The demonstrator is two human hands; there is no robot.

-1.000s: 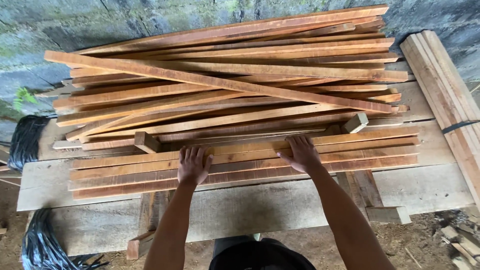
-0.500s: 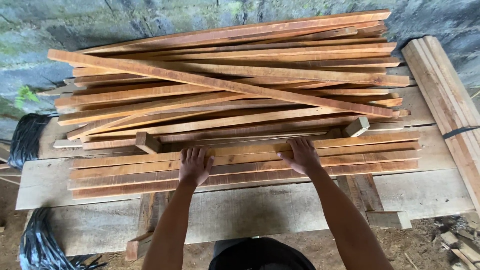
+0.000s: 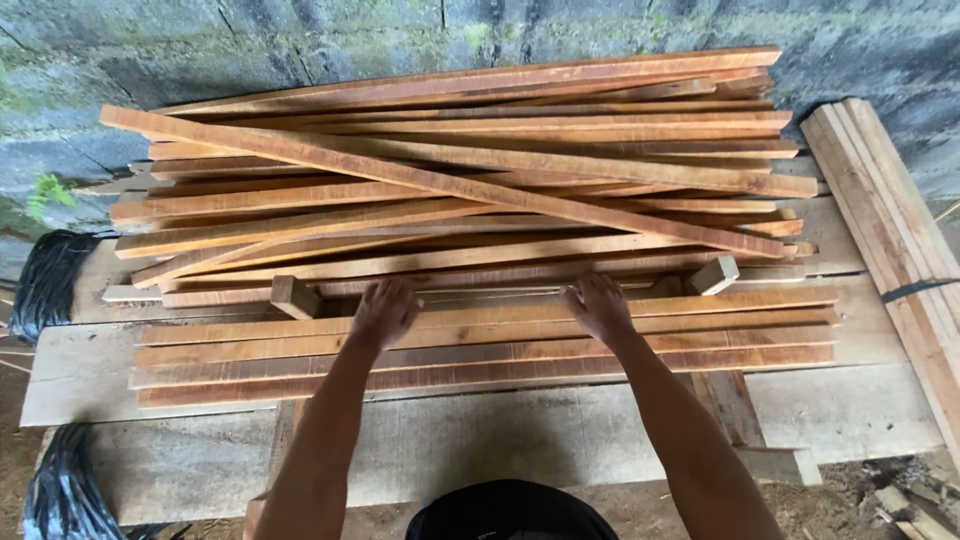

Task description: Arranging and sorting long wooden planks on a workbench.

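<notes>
- The left hand [image 3: 383, 312] lies palm down, fingers spread and reaching over the far edge of a neat row of long reddish-brown sawn wooden slats [image 3: 480, 345] in the middle of the frame; it rests on them, and I cannot tell whether the fingertips hook round anything.
- The right hand [image 3: 600, 306] lies likewise flat on the same row, just right of centre, fingers extended toward the far edge, closed on nothing that shows.
- The row of slats runs left to right across the lower centre, laid side by side on a pale grey weathered plank surface [image 3: 560, 440].
- Just behind the hands, filling the upper half of the frame, lies a loose heap of similar orange-brown wooden slats [image 3: 470, 170], several crossing one another at slants.
- A short squared block of wood [image 3: 296, 296] stands left of the left hand, between row and heap; a paler small block [image 3: 714, 274] sits right of the right hand.
- At the right edge of the frame, a bundle of pale straight battens bound with a dark strap [image 3: 900, 240] lies aslant.
- Black crumpled plastic sheeting [image 3: 50, 285] shows at the left edge.
- A mossy grey stone wall [image 3: 300, 40] closes the top of the frame.
</notes>
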